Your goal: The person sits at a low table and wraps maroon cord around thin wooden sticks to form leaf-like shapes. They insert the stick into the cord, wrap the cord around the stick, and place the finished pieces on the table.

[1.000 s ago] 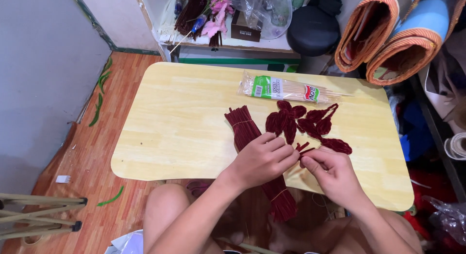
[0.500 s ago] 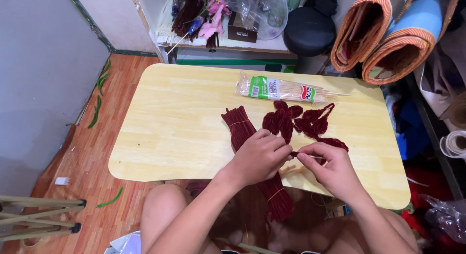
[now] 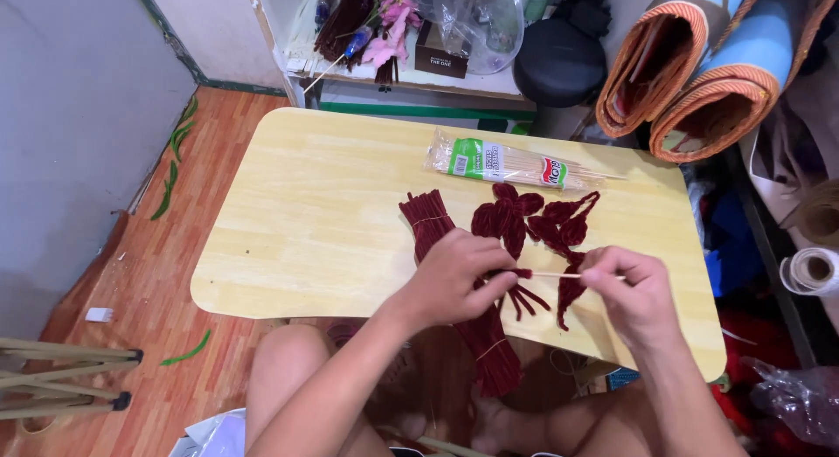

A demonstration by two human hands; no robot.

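Left hand point(image 3: 450, 278) pinching dark red petal piece point(image 3: 516, 273), right hand point(image 3: 634, 287) at 3 o'clock holding thin skewer point(image 3: 559, 274), might snap if bent

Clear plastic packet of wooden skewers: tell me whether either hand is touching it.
No. The clear plastic packet of wooden skewers lies alone at the table's far side, while the left hand and right hand hold a thin wooden stick nearer.
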